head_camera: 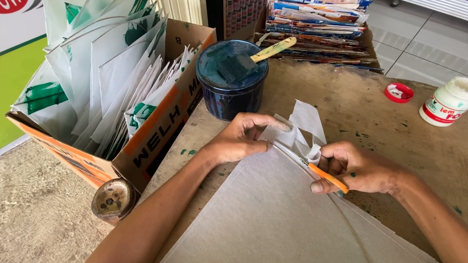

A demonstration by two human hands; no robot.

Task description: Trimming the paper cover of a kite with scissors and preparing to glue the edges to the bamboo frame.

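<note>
A grey paper kite (293,230) lies flat on the worn table (426,133) at six o'clock, its thin stick frame showing through toward four o'clock. Just past it the left hand (242,138) is pinched shut on the kite's top corner, pressing the paper edge down, while the right hand (355,168) is closed around an orange-handled cutter (327,177) laid along that same edge, where a white paper offcut (303,131) curls up between the two hands. A clean trim here seems to call for the paper held taut and the blade kept tight to the frame, drawn away from the left fingers. Open table lies at two o'clock, out to a white glue bottle (449,101) and its red cap (399,92). At eleven o'clock a dark blue tin (229,83) with a brush stands close, and a cardboard box (157,121) of folded kites crowds the left edge at nine o'clock.
</note>
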